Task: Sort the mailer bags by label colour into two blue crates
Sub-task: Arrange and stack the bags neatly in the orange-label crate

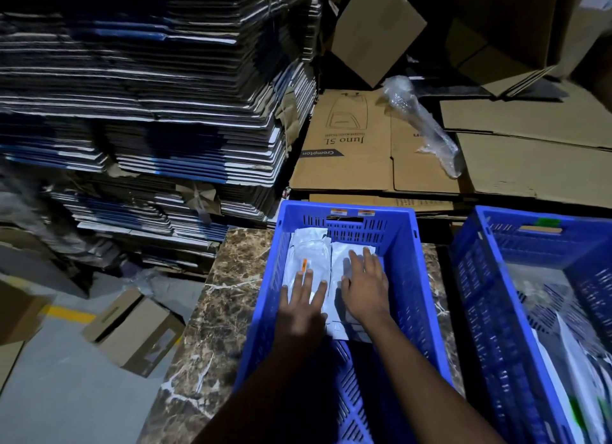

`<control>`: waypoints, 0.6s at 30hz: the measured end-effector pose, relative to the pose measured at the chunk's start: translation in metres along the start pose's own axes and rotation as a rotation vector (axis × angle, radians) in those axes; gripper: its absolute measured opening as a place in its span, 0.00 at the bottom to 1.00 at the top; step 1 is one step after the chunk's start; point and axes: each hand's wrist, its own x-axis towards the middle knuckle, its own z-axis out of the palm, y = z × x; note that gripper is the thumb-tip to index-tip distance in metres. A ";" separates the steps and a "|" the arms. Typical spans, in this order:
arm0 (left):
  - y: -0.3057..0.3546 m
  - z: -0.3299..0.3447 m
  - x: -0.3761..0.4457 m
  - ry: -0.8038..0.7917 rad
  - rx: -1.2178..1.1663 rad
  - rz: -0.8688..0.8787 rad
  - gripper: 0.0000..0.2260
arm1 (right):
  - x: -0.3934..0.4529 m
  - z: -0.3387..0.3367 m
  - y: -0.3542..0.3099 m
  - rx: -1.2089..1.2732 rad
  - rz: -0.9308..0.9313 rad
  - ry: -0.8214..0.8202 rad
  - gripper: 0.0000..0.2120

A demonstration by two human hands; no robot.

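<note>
Both hands flat in the left crate (pixel 402 278): left hand (pixel 303 306) and right hand (pixel 364 288), fingers straight, press the mailer bags (pixel 337 261) down. We should smooth them, orange labels showing.

- Tall stack of flattened cartons (pixel 149 96) on the left
- Flattened brown box (pixel 344 142) printed "Juno 5L"
- Crumpled clear plastic wrap (pixel 427 125) lying on cardboard
- Marble-patterned tabletop (pixel 215 311)
- Small cardboard box (pixel 132 331) on the grey floor
</note>
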 end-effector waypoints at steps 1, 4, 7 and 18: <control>0.000 -0.008 -0.005 0.061 -0.001 0.029 0.35 | -0.006 -0.004 0.001 0.033 -0.016 0.013 0.28; -0.007 -0.034 -0.026 0.237 0.016 0.123 0.30 | -0.035 -0.024 0.008 0.043 -0.102 0.074 0.26; -0.028 -0.049 -0.049 0.295 0.008 0.038 0.27 | -0.079 -0.049 0.026 -0.051 -0.130 0.218 0.24; -0.061 -0.026 -0.118 0.313 -0.524 -0.003 0.35 | -0.202 -0.054 0.079 0.111 0.059 0.123 0.39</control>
